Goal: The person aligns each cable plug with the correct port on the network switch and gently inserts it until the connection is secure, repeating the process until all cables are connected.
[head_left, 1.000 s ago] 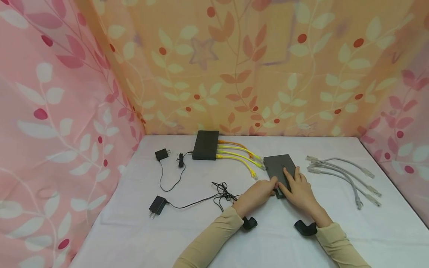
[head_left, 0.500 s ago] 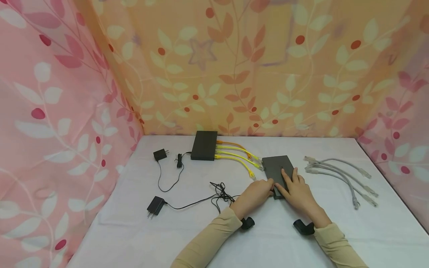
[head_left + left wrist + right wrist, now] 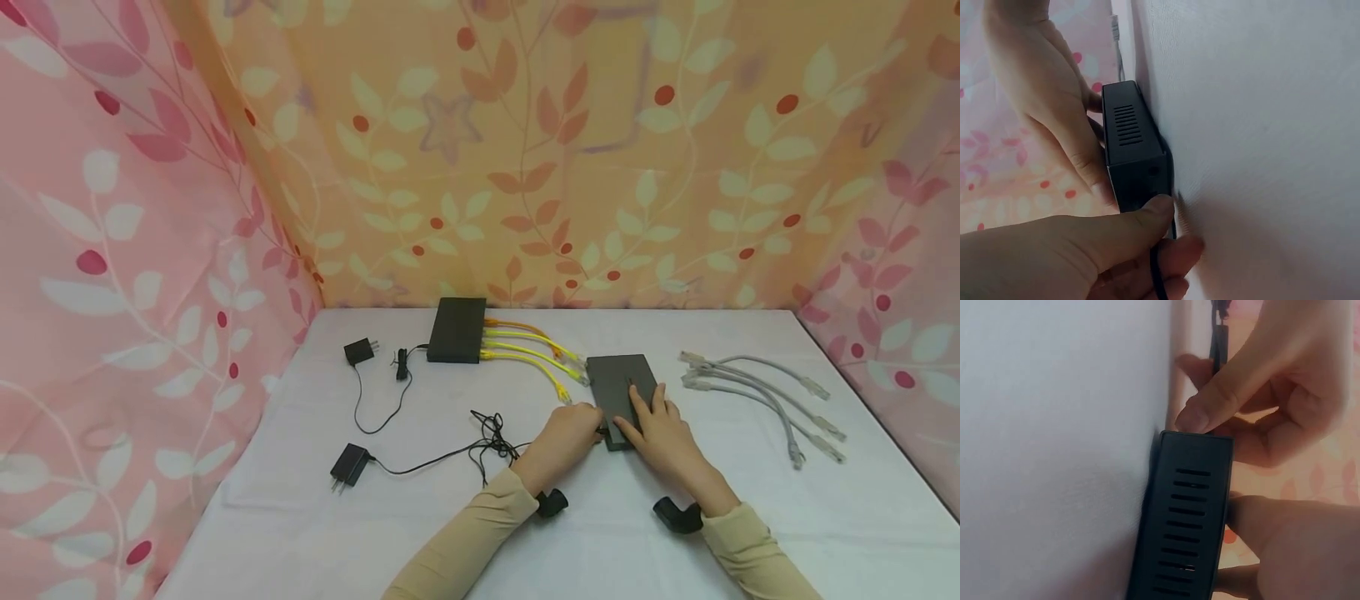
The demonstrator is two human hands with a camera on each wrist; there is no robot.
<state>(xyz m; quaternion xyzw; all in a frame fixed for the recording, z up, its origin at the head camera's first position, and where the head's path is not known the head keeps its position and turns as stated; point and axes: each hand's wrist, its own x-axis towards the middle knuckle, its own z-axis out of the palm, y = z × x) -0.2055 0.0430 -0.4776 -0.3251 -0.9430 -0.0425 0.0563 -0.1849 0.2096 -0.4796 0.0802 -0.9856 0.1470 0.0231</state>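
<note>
A flat, dark grey rectangular box with slotted vents lies right of centre on the white cloth-covered table; the right hand rests on its top, fingers extended and spread; the left hand pinches the end of a thin black cable between thumb and fingers at the box's left side. Grey network cables with clear plugs lie to the right; farther back, left, sits a flat black rectangular box with yellow cables and an orange cable at its right side.

To your right you see loose grey cables; farther left, a black box with yellow cables attached, before the patterned orange curtain.
</note>
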